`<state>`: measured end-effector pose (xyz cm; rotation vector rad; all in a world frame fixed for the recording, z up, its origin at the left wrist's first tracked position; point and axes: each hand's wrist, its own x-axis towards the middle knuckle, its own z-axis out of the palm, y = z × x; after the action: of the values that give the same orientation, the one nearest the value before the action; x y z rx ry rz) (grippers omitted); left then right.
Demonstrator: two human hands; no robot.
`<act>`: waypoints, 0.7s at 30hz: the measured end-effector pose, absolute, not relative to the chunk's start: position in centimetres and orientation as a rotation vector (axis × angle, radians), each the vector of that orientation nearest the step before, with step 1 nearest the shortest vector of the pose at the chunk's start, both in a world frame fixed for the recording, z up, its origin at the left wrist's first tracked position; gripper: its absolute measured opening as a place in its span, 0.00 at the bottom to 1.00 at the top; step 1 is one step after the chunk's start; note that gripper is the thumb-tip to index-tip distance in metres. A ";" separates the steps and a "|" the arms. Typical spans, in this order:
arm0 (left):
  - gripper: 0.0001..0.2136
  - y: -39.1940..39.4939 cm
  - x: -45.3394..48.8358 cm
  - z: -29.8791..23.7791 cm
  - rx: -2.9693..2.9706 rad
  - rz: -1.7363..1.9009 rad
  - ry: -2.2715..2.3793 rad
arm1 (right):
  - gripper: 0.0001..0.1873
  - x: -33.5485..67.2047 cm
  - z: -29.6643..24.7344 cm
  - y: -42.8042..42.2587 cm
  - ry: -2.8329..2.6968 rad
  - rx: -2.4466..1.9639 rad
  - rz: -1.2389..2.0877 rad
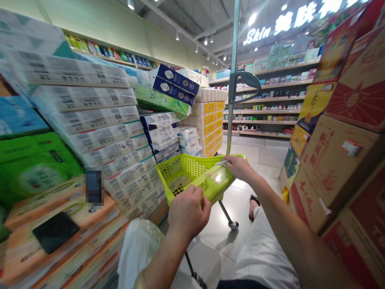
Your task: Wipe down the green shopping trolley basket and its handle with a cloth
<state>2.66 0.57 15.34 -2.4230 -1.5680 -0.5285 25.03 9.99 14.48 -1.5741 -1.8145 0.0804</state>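
A yellow-green shopping cart (168, 168) stands tilted in front of me, with a grey upright pole (233, 48) and a grey handle (245, 86) behind its basket. My left hand (189, 210) is closed around the near edge of the basket, thumb toward the right. On the far right end of the basket, my right hand (237, 166) presses a small white cloth (221, 163) against the plastic, fingers pinched on it. Between the hands, light glares off the smooth panel (217, 176). The fingertips of my left hand are partly hidden.
Stacked packs of tissue (99, 100) rise on the left. A dark flat device (55, 232) lies on orange packs (99, 218). Cardboard cartons (337, 160) line the right. Shelves of goods (270, 94) stand at the back, beyond the tiled floor (216, 241).
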 end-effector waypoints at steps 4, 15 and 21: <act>0.10 0.6 2.6 15.2 -2.406 -0.532 -1.561 | 0.16 22.8 13.7 7.1 -1.873 -1.249 0.040; 0.10 0.7 2.5 14.9 -2.373 -0.588 -1.487 | 0.16 22.9 9.6 4.8 -1.698 -0.886 -0.166; 0.09 0.8 2.5 14.7 -2.354 -0.601 -1.464 | 0.16 21.6 7.5 4.7 -1.375 -1.034 -0.243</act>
<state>2.54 0.77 14.72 -2.3541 -1.4636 -0.6013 21.64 4.72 7.53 -1.0338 -1.3747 -0.2425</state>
